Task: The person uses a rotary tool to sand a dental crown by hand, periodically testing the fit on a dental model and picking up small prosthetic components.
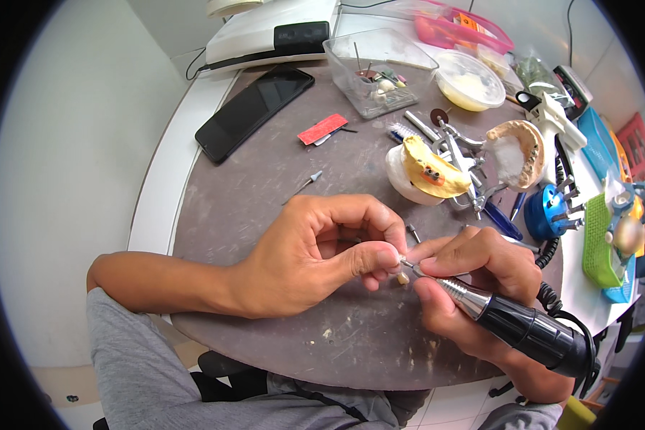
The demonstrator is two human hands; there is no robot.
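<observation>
My right hand (pixel 480 279) is closed around a black and silver rotary handpiece (pixel 519 322), its nose pointing left. Its fingers also steady the slim metal tip at the nose. My left hand (pixel 330 251) pinches thumb and forefinger together right at that tip; whatever small thing lies in the pinch is mostly covered. Just below the fingertips shows a small tooth-coloured piece (pixel 403 278), and I cannot tell if it is held or on the table. Behind the hands lie a loose bur (pixel 413 233) and a grey-tipped polishing bur (pixel 315 176).
Beyond my hands stand a yellow dental cast (pixel 437 168), a beige cast (pixel 530 154) and a metal articulator (pixel 457 154). A blue bur stand (pixel 545 211) is at right, near the coiled cord (pixel 548 294). Farther back are a phone (pixel 254 115), a clear tub (pixel 380 100) and a round container (pixel 469 80).
</observation>
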